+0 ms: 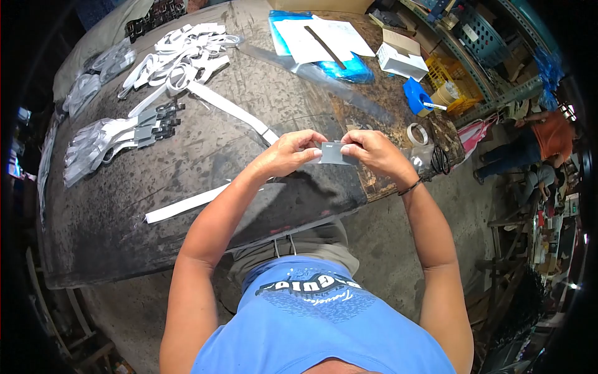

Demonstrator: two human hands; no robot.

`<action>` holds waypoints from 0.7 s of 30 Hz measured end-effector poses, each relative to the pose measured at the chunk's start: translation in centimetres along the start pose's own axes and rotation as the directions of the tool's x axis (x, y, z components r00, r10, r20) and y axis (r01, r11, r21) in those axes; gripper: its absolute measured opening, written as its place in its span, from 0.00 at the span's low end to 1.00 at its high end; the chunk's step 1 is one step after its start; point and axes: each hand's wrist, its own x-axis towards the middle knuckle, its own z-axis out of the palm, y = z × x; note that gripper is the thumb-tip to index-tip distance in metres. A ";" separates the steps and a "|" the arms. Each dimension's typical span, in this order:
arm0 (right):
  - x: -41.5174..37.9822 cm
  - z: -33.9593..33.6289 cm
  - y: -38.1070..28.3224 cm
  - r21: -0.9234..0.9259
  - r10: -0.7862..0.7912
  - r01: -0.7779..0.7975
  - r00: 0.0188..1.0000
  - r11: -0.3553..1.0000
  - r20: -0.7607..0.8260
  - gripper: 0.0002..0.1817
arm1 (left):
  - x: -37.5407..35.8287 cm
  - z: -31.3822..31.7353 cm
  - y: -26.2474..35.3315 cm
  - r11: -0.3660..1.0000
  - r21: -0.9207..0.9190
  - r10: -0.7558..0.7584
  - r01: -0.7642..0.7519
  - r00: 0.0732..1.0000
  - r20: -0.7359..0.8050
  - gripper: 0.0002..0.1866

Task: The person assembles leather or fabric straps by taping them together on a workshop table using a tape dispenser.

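A big dark worktable (187, 168) fills most of the room from where I stand, its top worn and stained. At its far side lies a heap of white straps (184, 56), with bagged bundles (99, 146) nearer the left edge (some with grey clips attached). One long white strip (187, 204) lies by the person's left forearm. Above the table's near edge, the left hand (288, 153) and right hand (374, 151) each pinch one end of a small grey card (336, 153), held flat between the fingertips.
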 end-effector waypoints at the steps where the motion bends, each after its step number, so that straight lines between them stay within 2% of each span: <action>1: 0.2 0.1 0.0 -0.003 0.020 -0.020 0.999 1.000 0.026 0.15 | 0.0 0.2 0.1 1.000 -0.002 -0.002 0.002 1.000 -0.003 0.20; 4: 0.7 1.2 0.4 -0.003 0.020 -0.020 0.998 1.000 0.067 0.16 | 0.3 1.4 0.7 0.999 -0.015 -0.035 0.035 0.998 -0.053 0.19; 7: 1.0 1.9 0.7 0.010 0.020 -0.021 0.994 1.000 0.107 0.16 | 0.3 2.0 0.3 0.998 0.048 -0.047 0.051 0.996 -0.078 0.19; 9: 1.0 2.1 1.5 0.033 0.061 -0.064 0.995 0.997 0.078 0.17 | 0.0 1.5 -0.6 0.986 0.158 0.068 -0.044 0.987 -0.144 0.18; 11: 0.8 2.2 2.1 0.045 0.090 -0.095 0.991 0.994 0.096 0.18 | -0.5 0.7 -1.1 0.948 0.311 0.102 -0.061 0.988 -0.116 0.12; 13: 0.8 2.8 2.5 0.019 0.140 -0.143 0.986 0.990 0.095 0.20 | -0.5 0.3 -1.5 0.919 0.394 0.027 0.008 0.996 -0.085 0.10; 15: 0.9 3.4 2.5 0.032 0.134 -0.138 0.986 0.990 0.100 0.20 | -0.3 0.8 -1.7 0.936 0.352 0.030 0.014 0.992 -0.120 0.10; 17: 1.2 4.2 2.4 0.035 0.143 -0.148 0.983 0.988 0.119 0.16 | 0.0 1.4 -1.8 0.951 0.309 0.032 0.018 0.987 -0.154 0.10; 19: 1.4 5.1 3.3 0.022 0.144 -0.148 0.982 0.989 0.121 0.17 | 0.3 1.9 -1.5 0.936 0.327 -0.103 0.131 0.990 -0.102 0.11; 20: 1.5 5.5 3.6 0.007 0.143 -0.144 0.983 0.989 0.119 0.17 | 0.4 1.9 -2.4 0.935 0.344 -0.046 0.087 0.991 -0.126 0.10; 21: 1.6 5.5 3.8 0.014 0.144 -0.147 0.982 0.989 0.123 0.17 | 0.3 1.6 -3.3 0.935 0.343 -0.054 0.094 0.991 -0.125 0.10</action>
